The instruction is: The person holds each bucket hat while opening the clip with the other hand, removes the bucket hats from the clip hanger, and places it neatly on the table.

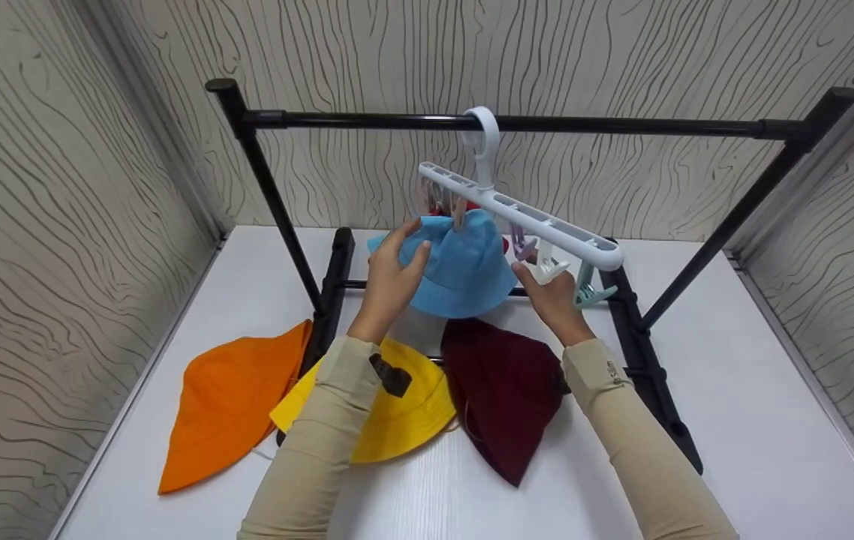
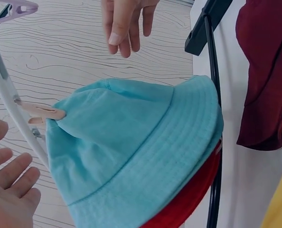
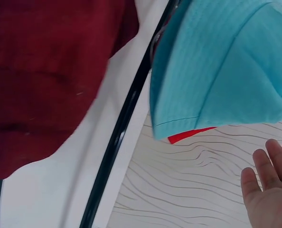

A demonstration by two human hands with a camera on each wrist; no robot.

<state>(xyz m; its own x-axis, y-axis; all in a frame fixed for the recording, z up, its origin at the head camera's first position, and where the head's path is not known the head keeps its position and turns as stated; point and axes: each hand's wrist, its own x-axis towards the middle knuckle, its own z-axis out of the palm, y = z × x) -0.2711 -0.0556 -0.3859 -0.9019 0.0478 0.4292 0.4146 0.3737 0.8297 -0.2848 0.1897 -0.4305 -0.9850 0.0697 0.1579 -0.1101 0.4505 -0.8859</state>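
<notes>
A light blue bucket hat [image 1: 464, 262] hangs from a white clip hanger [image 1: 539, 221]. A peach clothespin [image 2: 48, 112] pinches its crown. Behind it, part of a red hat [image 2: 191, 192] shows below the blue brim. My left hand [image 1: 391, 277] is at the left side of the blue hat, fingers spread and apart from it in the left wrist view. To the right of the hat is my right hand [image 1: 556, 301], with loosely extended fingers [image 3: 269, 166] that hold nothing. Purple, white and green clips [image 1: 590, 289] dangle close over that hand.
A black rack [image 1: 367, 121] carries the hanger on its top bar. On the white table [image 1: 757, 390] lie an orange hat [image 1: 228, 401], a yellow hat [image 1: 416, 409] and a maroon hat [image 1: 506, 390]. Patterned panels [image 1: 622, 60] enclose the back and sides.
</notes>
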